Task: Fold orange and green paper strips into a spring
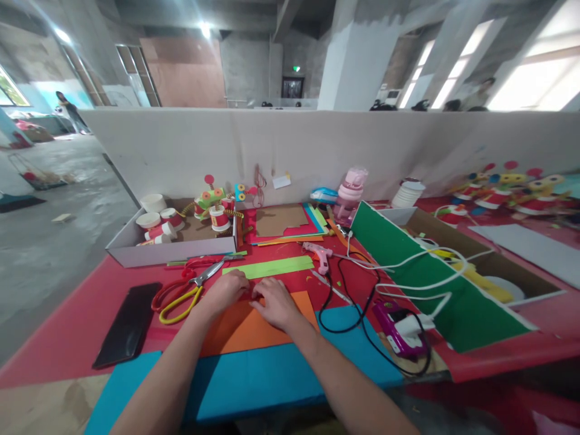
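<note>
My left hand (229, 290) and my right hand (273, 299) are close together at the far edge of an orange sheet of paper (254, 335). The fingers of both are curled and pinched toward each other; anything between them is too small or hidden. Under the orange sheet lies a blue sheet (254, 380). Just beyond my fingers rest light green paper strips (281, 266). To the left are scissors with yellow handles (181, 307) and another red-handled pair (165, 295). A pink glue gun (321, 257) lies to the right.
A black phone (128, 326) lies at left. Behind stands a box (172, 251) with paper cups and a cup figure (212, 199). A purple power strip (401, 332) with looping cables and a green-sided box (421, 290) occupy the right. A pink bottle (351, 196) stands behind.
</note>
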Demonstrator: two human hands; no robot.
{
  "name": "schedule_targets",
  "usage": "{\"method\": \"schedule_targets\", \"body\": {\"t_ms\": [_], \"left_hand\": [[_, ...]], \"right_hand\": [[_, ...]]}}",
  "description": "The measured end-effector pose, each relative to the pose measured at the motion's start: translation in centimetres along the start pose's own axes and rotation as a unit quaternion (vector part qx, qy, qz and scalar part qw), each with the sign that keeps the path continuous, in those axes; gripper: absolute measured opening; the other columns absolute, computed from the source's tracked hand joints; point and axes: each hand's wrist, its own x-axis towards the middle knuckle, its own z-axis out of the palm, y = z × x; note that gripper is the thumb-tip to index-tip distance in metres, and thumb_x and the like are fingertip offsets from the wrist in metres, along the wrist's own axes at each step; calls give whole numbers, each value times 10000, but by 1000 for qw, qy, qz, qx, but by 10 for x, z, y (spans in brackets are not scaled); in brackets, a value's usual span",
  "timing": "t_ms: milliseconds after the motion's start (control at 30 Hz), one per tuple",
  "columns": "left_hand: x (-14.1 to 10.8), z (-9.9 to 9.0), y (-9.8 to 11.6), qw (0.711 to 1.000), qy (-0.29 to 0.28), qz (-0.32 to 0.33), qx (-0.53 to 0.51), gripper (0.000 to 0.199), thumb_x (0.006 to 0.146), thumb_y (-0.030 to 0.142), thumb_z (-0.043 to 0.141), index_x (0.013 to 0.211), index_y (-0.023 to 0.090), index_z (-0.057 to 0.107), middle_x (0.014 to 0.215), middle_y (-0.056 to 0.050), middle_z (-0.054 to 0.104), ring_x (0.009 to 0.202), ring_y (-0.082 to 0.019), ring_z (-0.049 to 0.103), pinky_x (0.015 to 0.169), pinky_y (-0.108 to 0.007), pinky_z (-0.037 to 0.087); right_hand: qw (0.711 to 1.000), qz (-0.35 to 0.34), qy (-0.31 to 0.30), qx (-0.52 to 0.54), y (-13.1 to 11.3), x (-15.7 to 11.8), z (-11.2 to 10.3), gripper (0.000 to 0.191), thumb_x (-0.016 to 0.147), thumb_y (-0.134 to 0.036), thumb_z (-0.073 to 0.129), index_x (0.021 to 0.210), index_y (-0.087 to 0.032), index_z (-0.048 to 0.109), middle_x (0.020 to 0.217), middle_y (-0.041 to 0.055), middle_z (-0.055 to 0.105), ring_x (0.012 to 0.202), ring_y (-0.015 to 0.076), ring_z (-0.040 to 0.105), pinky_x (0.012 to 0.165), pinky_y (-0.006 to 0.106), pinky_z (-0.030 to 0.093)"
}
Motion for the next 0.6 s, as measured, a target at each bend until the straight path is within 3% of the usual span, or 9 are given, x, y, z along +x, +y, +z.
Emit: {"method": "schedule_targets", "body": {"t_ms": [367,600], "left_hand": [[3,14,5,997,28,-21,69,182,798,39,518,682,145,610,753,-85,603,733,-192,562,675,-278,423],[6,20,-5,991,113,-53,-42,184,842,81,515,809,147,683,797,-75,662,752,-171,592,707,-265,441]], "right_hand": [[997,70,32,28,2,3,1,98,815,-133,655,764,-194,597,832,23,615,816,178,534,715,283,353],[991,66,63,93,7,5,0,127,837,-158,657,730,-196,601,800,24,637,793,174,567,700,269,399]]}}
